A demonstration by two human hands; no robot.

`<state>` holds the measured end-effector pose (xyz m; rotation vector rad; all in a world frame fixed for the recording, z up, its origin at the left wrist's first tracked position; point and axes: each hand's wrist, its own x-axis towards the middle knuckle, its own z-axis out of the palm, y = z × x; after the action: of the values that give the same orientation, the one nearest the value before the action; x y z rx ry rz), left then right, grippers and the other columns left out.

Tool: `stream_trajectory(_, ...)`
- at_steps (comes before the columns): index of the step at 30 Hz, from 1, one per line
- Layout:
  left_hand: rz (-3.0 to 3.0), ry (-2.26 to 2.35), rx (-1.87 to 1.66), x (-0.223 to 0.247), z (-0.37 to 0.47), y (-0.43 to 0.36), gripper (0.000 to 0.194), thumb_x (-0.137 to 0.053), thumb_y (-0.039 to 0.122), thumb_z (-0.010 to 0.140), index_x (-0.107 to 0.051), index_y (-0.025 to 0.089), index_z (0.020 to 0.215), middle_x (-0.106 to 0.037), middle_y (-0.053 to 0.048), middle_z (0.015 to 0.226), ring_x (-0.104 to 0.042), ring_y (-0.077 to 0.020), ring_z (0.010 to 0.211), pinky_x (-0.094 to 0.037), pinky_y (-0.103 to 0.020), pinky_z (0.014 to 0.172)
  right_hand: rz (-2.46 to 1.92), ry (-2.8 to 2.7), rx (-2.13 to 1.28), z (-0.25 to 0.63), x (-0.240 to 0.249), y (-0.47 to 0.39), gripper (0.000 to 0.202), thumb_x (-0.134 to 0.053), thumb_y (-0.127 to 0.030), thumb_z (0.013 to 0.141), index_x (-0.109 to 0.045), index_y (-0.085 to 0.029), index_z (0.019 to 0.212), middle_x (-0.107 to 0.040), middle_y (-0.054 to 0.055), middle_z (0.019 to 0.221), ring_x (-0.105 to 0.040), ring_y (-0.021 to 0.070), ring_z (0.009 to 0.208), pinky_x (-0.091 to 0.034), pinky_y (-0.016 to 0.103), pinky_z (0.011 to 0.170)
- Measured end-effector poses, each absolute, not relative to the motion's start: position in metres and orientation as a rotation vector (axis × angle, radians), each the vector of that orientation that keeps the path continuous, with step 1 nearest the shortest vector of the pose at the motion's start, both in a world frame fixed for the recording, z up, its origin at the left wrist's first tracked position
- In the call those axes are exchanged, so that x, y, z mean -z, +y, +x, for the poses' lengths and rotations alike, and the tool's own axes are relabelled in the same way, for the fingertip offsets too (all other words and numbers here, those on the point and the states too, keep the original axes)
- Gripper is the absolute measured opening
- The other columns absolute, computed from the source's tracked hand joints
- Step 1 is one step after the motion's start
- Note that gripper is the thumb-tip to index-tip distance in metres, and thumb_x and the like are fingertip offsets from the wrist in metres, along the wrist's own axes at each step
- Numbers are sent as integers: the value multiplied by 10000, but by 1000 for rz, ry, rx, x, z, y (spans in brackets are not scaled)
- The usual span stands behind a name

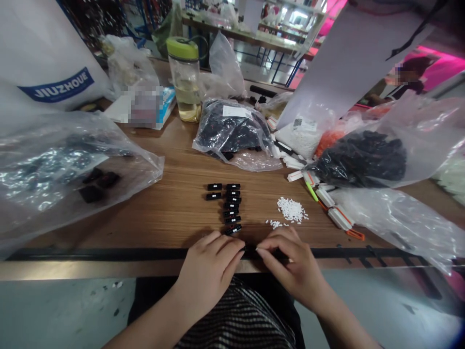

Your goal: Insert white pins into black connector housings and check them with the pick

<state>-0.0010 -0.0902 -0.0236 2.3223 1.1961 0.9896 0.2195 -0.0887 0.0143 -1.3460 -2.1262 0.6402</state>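
At the table's front edge, my left hand (214, 257) is closed with fingertips around a small black connector (246, 247), mostly hidden by the fingers. My right hand (292, 257) faces it from the right, thumb and index finger pinched together; whatever lies between them is too small to make out. Just beyond my left hand, several black connectors (232, 206), each with two white dots, form a column, with two more black connectors (214, 191) to its left. Beyond my right hand lies a loose pile of tiny white pegs (291, 209), with a few scattered closer.
Clear bags of black parts stand at the back (228, 131), the left (72, 169) and the right (363, 155). A lidded bottle (185, 82) stands behind. White and orange pieces (339, 218) lie at right. Another person (403, 80) sits in the right background.
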Motion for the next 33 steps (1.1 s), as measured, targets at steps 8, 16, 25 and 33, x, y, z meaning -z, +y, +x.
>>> stream_trajectory(8,2299,1213,-930,25,-1,-91,155,-541,198,979,-642,213,1096,-726,-8,998,-625,-202,860,-531,-386,779,-1284,-2197,-564,200,-10,-83,110,-597,-172,930,-616,-219,832,-650,-29,799,-574,146,775,-340,355,830)
stream_trajectory(16,2313,1212,-945,23,-1,-92,150,-535,195,978,-641,205,1084,-725,-12,980,-628,-208,864,-531,-389,779,-1284,-2224,-490,197,-11,-84,122,-585,-153,922,-604,-207,814,-644,-18,777,-556,154,755,-352,350,804)
stream_trajectory(25,2292,1213,-928,25,-2,-91,154,-529,203,982,-641,209,1087,-720,-12,987,-627,-200,872,-535,-391,812,-1226,-2321,-311,198,-19,-86,120,-600,-140,910,-696,-206,939,-689,2,793,-568,164,759,-372,374,820)
stream_trajectory(33,2302,1202,-949,23,-2,-89,155,-529,196,979,-647,200,1081,-728,-21,982,-634,-206,858,-546,-388,784,-1229,-2358,-206,195,-14,-93,228,-617,-125,871,-727,-258,1019,-711,3,801,-566,189,755,-379,415,827)
